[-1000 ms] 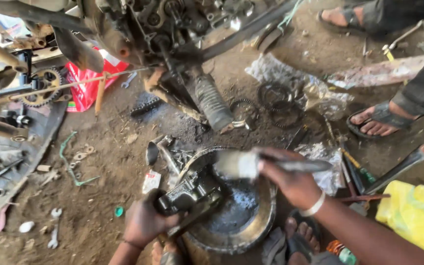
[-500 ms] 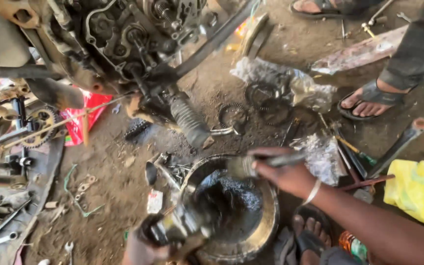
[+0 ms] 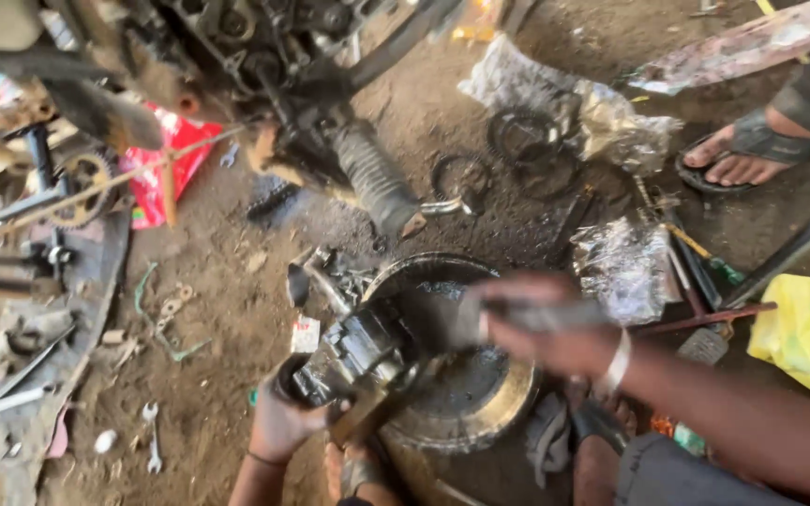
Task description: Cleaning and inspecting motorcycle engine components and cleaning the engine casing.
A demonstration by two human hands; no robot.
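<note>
Everything is placed here from the round metal basin [image 3: 508,412] that sits on the dirt floor [image 3: 227,281] low in the middle of the view.

Far to the left of the basin lie long metal bars and a toothed sprocket [image 3: 82,183], with a red plastic bag [image 3: 166,164] just beyond them. Nearer the basin, still on its left, a small spanner [image 3: 151,448] rests on the floor.

At the basin's left rim the left hand [image 3: 283,422] is clamped from below on a greasy engine part [image 3: 353,361], a dark metal block that is held tilted over the rim. So the part is off the floor, partly above the basin's dark oily inside.

Behind the basin stands a stripped motorcycle frame, and its ribbed shock absorber [image 3: 377,183] slants down toward the basin's far edge. Further back, to the right, chain rings [image 3: 517,141] lie on crumpled plastic sheet [image 3: 611,122].

Above the basin's right half, the right hand [image 3: 555,333], with a pale bangle on its wrist, is closed around a blurred grey tool [image 3: 508,314]; what kind of tool I cannot tell. The two hands are apart, with the engine part between them.

To the right of the basin lies a yellow bag [image 3: 808,328], and further back another person's sandalled foot [image 3: 742,150].
</note>
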